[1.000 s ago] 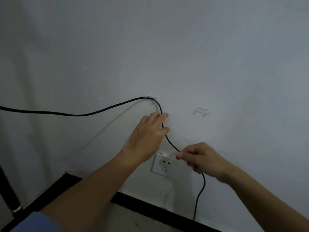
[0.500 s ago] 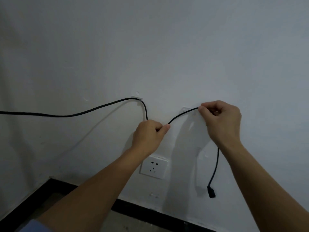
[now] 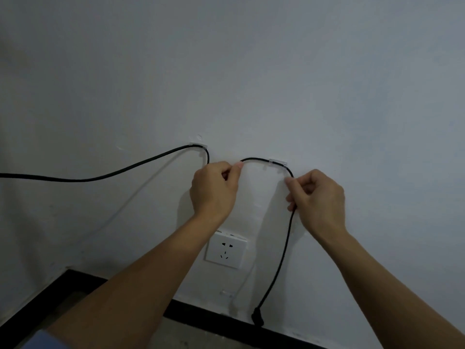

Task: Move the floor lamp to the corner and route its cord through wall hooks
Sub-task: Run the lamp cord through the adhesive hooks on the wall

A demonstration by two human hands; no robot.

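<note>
A black cord (image 3: 100, 176) comes in from the left edge and passes through a clear wall hook (image 3: 197, 145). It drops into my left hand (image 3: 214, 190), which pinches it between thumb and forefinger. From there the cord arches up through a second clear hook (image 3: 278, 162) to my right hand (image 3: 317, 197), also pinched on it. Below my right hand the cord hangs down the wall and ends in a black plug (image 3: 257, 319) near the skirting. The floor lamp is out of view.
A white wall socket (image 3: 225, 250) sits below my left hand. A third small clear hook (image 3: 227, 293) is stuck low on the wall under the socket. A black skirting board (image 3: 216, 317) runs along the floor; the room corner lies at lower left.
My right hand carried the cord over the second hook and moved down to its right. My left hand rose a little, holding the cord between the two hooks.
</note>
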